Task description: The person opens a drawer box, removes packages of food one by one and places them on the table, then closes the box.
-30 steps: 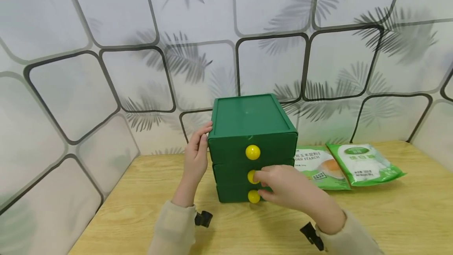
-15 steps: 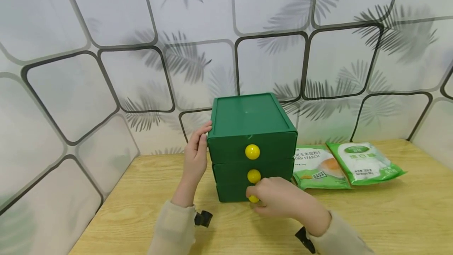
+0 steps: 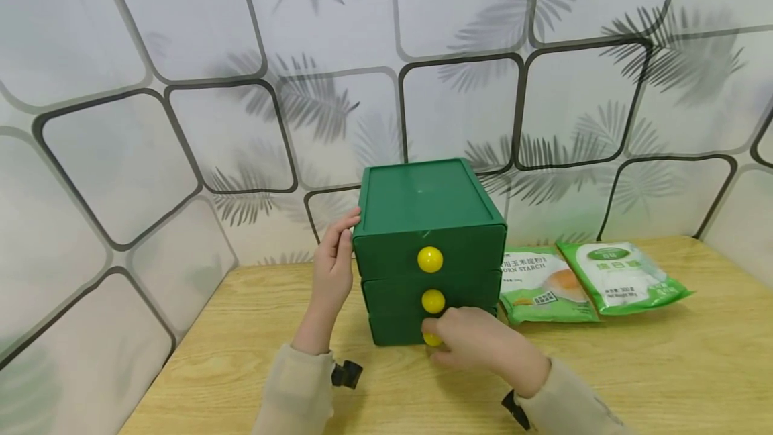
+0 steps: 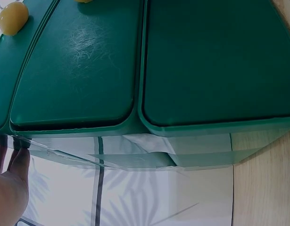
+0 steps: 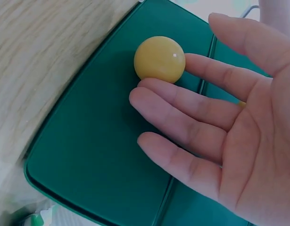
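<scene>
A green cabinet [image 3: 431, 197] of three stacked drawers stands on the table, with a round yellow knob on each front. All three drawers look closed. My left hand [image 3: 333, 264] rests against the cabinet's left side, fingertips at the top edge. At the bottom drawer's yellow knob [image 5: 159, 59] is my right hand [image 3: 477, 341], which partly hides it in the head view. From the right wrist, its fingers [image 5: 182, 122] look nearly straight, index and middle fingertips at the knob and the thumb held apart. Above it, the middle knob [image 3: 433, 301] and top knob [image 3: 430, 259] show.
Right of the cabinet lie two green-and-white packets: a corn starch packet [image 3: 540, 284] and a second packet [image 3: 625, 278] beside it. The wooden table [image 3: 241, 354] runs back to a patterned wall covering [image 3: 465, 113] behind the cabinet.
My right hand has moved down from the middle drawer's knob to the bottom one, uncovering the middle knob. My left hand stays against the cabinet's side. The drawers have not visibly moved.
</scene>
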A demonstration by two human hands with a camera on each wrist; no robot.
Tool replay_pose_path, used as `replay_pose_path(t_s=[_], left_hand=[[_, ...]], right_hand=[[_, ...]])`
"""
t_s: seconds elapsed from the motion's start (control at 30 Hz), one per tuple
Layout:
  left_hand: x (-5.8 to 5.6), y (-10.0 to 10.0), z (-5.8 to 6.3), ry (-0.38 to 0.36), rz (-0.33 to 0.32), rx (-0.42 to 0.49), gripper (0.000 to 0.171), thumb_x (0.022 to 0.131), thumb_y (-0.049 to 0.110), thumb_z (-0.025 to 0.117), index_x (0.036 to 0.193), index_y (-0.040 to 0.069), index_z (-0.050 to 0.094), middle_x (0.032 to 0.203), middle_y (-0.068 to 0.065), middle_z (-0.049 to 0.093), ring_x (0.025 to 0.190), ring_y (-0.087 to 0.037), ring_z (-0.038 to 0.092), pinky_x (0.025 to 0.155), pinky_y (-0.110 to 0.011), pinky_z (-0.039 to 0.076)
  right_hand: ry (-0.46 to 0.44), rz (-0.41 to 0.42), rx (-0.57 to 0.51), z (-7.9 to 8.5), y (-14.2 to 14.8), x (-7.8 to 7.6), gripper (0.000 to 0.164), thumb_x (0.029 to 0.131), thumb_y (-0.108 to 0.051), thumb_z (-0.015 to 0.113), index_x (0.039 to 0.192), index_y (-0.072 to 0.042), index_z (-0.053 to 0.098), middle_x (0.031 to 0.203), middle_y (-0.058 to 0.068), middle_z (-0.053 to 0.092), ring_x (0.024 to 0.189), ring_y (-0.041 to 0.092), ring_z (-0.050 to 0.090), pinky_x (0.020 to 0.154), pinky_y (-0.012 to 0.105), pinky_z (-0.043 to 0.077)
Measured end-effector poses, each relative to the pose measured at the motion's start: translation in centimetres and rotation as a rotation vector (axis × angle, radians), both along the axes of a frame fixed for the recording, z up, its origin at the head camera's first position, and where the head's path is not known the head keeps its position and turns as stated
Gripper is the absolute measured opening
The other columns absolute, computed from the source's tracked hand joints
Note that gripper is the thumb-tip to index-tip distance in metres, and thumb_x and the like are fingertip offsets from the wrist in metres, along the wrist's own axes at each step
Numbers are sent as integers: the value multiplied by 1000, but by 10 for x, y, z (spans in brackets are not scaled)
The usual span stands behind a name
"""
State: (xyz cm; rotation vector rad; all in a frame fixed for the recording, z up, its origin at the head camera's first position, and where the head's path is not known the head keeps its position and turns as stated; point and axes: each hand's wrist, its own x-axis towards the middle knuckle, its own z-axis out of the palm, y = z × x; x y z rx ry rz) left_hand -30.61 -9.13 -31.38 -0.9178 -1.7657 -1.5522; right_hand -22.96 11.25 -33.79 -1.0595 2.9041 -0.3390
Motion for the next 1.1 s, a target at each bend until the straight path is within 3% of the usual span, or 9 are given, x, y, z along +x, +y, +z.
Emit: replay_pose_path(t_s=[0.43, 0.6, 0.7, 0.83, 1.1], left_hand=[[0, 0, 0, -7, 9, 1, 26, 96, 3, 34, 113, -4, 52, 127, -14, 46, 120, -19, 38, 96, -33, 34], [1, 0, 0, -6, 8, -3, 26, 96, 4, 34, 113, -4, 52, 128, -14, 46, 120, -19, 38, 96, -32, 34], [11, 2, 8, -26, 18, -9, 26, 96, 1, 33, 113, -8, 50, 127, -19, 45, 121, -24, 38, 96, -34, 33], [24, 5, 19, -49, 32, -17, 25, 94, -6, 32, 111, -14, 48, 126, -25, 43, 120, -30, 37, 96, -38, 33], [20, 4, 16, -22, 30, -19, 25, 94, -6, 32, 111, -13, 49, 125, -25, 44, 119, -30, 38, 96, -39, 33]], right_hand=[[12, 6, 24, -4, -1, -4, 10, 83, -19, 61, 82, -13, 54, 53, -8, 26, 45, 5, 27, 42, 21, 23], [37, 14, 40, -5, -2, -4, 9, 83, -16, 60, 79, -13, 53, 52, -8, 25, 44, 5, 26, 42, 21, 23], [44, 21, 39, -5, -2, -4, 11, 83, -15, 59, 76, -14, 51, 52, -8, 24, 44, 5, 25, 42, 21, 22], [1, 16, 24, -3, -3, -1, 12, 83, -14, 59, 75, -14, 50, 52, -8, 25, 45, 6, 25, 43, 21, 21], [-60, 15, 49, 2, -5, 6, 8, 81, -12, 60, 77, -14, 54, 52, -8, 29, 45, 6, 27, 42, 21, 23]])
